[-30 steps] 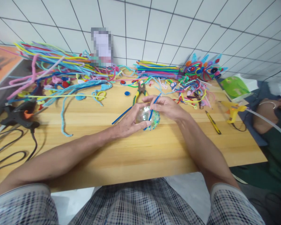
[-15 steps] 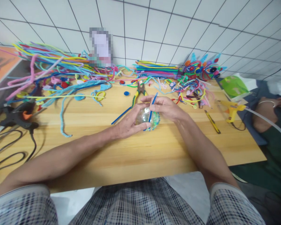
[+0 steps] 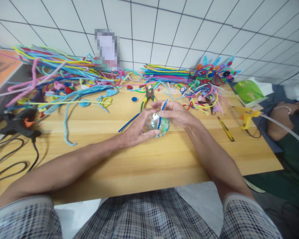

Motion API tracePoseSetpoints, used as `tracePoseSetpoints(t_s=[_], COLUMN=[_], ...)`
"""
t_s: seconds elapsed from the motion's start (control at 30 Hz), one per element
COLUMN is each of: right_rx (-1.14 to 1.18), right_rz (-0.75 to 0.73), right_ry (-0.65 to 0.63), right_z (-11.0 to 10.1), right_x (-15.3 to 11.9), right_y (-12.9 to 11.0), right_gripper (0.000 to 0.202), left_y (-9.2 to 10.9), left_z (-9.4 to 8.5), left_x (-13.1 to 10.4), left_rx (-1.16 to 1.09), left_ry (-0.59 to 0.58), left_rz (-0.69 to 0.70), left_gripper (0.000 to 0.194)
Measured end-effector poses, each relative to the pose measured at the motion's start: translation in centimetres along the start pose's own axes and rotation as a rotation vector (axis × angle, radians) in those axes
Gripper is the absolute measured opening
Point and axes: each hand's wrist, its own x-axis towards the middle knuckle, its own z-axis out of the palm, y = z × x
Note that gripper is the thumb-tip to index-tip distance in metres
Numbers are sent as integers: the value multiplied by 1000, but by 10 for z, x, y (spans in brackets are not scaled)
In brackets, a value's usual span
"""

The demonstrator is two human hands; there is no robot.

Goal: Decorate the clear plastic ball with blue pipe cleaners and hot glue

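A clear plastic ball [image 3: 151,124], with green and blue trim on its right side, sits in my left hand [image 3: 139,127], whose thumb and fingers wrap round it. My right hand [image 3: 175,113] pinches a blue pipe cleaner [image 3: 159,123] that runs down across the front of the ball. Its upper tip pokes out above my right fingers. Just beyond my hands lie pliers [image 3: 149,96] with yellow and green handles. Another blue pipe cleaner [image 3: 128,122] rests on the wood to the left of my left hand.
Bundles of coloured pipe cleaners [image 3: 166,73] line the wall. A yellow glue gun [image 3: 249,118] and a utility knife [image 3: 225,128] lie to the right. At left stands a black tool [image 3: 20,124] with a cable. Another person's arm [image 3: 280,121] shows at far right.
The blue pipe cleaner's lower part now lies closer against the ball, and the ball has shifted very slightly. Both hands stay in nearly the same place.
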Motion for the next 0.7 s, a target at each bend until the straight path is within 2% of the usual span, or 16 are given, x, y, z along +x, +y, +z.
tracePoseSetpoints(t_s=[0.23,0.4,0.57,0.7], right_rx=[-4,-33,-67,-86], right_rz=[-7,-19,-15,-24], right_ry=[-17,-14,13,27], right_z=[4,4,4,6], right_x=[1,2,2,3], right_y=[-2,-1,0,0], right_gripper=[51,47,45,46], left_y=[-4,-4,1,4], left_z=[1,0,1,0], left_x=[2,3,2,4], left_rx=[38,54,22,-34], left_ry=[5,-10,48,67], left_rz=[99,94,26,-135], left_gripper=[73,73,71,64])
